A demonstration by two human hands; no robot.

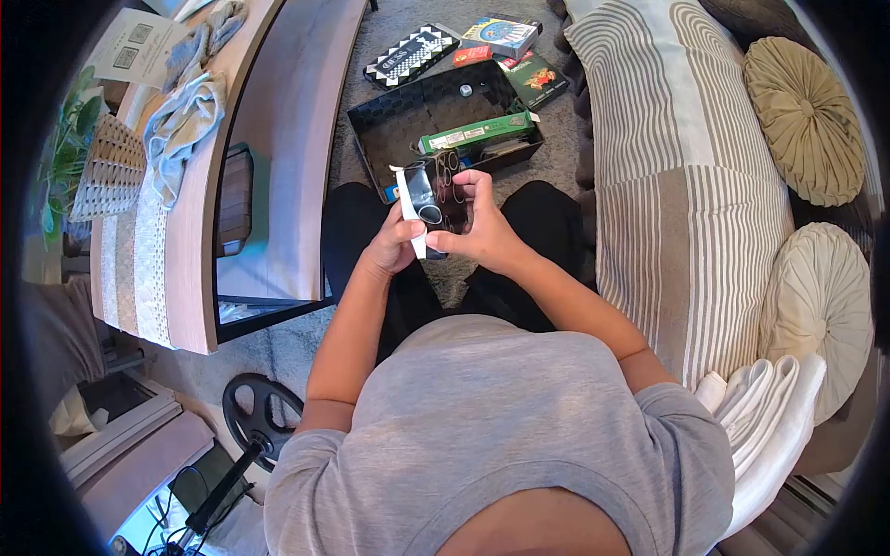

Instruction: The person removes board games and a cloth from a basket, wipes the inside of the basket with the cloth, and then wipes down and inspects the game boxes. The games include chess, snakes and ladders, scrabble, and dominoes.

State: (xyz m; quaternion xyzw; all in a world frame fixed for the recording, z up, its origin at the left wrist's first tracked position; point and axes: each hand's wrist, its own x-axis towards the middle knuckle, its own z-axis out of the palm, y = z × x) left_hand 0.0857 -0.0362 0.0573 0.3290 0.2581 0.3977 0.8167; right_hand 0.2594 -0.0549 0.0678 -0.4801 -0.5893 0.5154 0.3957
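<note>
Over my lap, both hands hold a small dark glossy package [422,196] with a white edge and thin ring-like shapes at its right side. My left hand [397,243] grips its lower left, thumb on the white edge. My right hand [484,230] is closed around the right side, with the thumb at the lower part and the fingers bent over the top. What the package contains cannot be made out. Just beyond the hands, a black woven bin [389,119] sits on the carpet with a long green box [477,132] inside it.
Behind the bin lie a chess box [412,55], a blue-and-white game box [502,35], a small red box [472,56] and a dark green box [535,80]. A wooden table [198,278] flanks my left, a striped-covered couch [686,185] my right. A black round base [261,417] stands lower left.
</note>
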